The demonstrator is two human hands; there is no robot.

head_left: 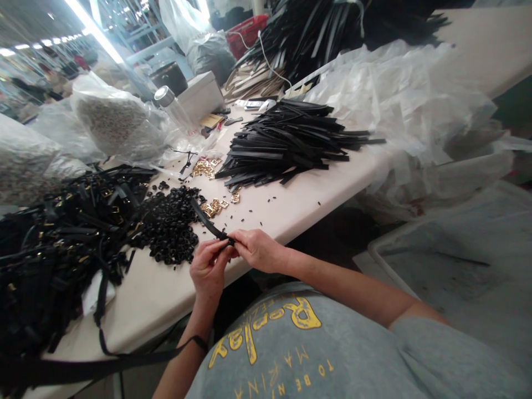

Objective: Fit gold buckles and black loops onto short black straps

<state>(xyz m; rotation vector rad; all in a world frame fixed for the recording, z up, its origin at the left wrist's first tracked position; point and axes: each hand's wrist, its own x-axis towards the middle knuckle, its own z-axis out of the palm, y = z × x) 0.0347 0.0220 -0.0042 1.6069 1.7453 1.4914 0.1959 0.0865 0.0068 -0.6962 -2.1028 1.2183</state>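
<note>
At the table's front edge my left hand (209,267) and my right hand (258,250) meet, both closed on one black strap (205,220). Its free part sticks up and away to the left over the table. The fingers hide the end between them, so I cannot make out any small part there. Just left of my hands lies a heap of small black loops (172,224). Gold buckles (214,207) lie beyond the strap, with more gold buckles (204,168) farther back.
A pile of flat black straps (286,143) lies at the back. Black straps with gold buckles (54,244) are heaped at the left. Clear plastic bags (415,94) hang over the right edge. A lidded clear bottle (177,108) stands beside a white box (201,94).
</note>
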